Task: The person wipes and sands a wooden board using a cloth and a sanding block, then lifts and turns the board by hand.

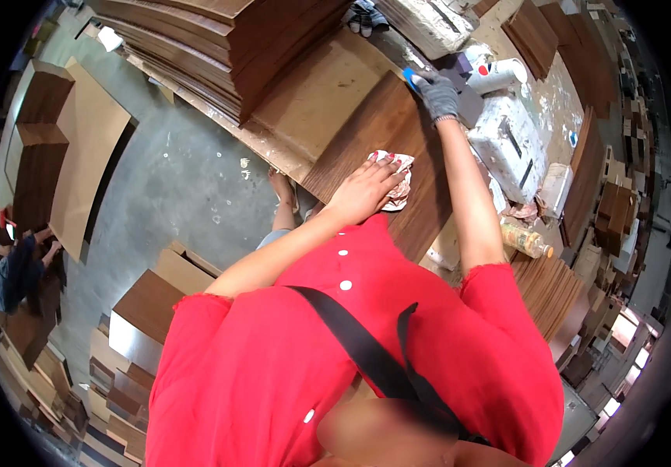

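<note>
Left hand (367, 187) flattened, touching crumpled cloth (400, 192)

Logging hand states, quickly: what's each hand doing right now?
Left hand: open, laid over a crumpled cloth on the brown board.
Right hand: gloved, closed on a small blue object.
</note>
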A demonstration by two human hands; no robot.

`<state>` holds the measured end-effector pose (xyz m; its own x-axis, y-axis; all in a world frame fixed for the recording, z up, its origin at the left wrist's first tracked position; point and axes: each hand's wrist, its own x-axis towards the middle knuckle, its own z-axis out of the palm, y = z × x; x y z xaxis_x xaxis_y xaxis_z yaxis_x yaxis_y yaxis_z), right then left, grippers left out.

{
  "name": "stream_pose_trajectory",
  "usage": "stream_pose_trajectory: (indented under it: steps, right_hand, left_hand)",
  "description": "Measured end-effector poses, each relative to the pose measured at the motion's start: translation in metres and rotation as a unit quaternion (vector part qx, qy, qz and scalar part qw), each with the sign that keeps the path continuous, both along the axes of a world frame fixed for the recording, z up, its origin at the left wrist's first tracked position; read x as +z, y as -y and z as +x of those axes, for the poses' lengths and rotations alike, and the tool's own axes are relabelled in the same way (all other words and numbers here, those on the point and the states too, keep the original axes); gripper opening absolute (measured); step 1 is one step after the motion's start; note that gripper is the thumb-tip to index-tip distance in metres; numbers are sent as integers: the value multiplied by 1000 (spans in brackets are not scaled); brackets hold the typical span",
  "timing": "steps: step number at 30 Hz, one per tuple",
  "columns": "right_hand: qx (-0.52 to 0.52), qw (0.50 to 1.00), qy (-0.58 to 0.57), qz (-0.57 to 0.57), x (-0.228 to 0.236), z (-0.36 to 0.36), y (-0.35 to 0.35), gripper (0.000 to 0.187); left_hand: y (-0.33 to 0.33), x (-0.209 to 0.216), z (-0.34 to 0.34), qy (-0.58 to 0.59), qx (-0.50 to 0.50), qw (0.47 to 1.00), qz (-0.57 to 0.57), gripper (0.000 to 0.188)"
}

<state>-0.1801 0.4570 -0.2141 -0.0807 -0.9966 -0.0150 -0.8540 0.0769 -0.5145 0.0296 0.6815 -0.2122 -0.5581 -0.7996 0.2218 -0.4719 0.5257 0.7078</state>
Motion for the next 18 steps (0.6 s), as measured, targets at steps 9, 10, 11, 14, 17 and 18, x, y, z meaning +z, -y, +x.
stream_pose_trajectory:
  steps: [9,10,11,14,17,18]
  right_hand:
    - [-7,1000,11,-22,-22,-45,-26,36]
    - [-2,1000,-5,-15,-10,-39,-39,37]
    - [0,1000,-24,-10,5,-38,-48,38]
    - [-59,996,-60,35,3,-87,-66,42]
    - [-50,998,-41,6,8,-78,-60,44]
    - [-37,998,-16,42,22,-56,-53,42]
  left_hand:
    - [2,1,-8,12,-21,1000,5,51]
    - [1,0,-2,21,-11,1000,8,51]
    - [1,-1,2,26,-3,1000,9,52]
    - [1,4,-4,13,-18,1000,15,52]
    - [2,2,-6,12,-15,1000,15,51]
    - [3,5,-3,10,-10,1000,9,51]
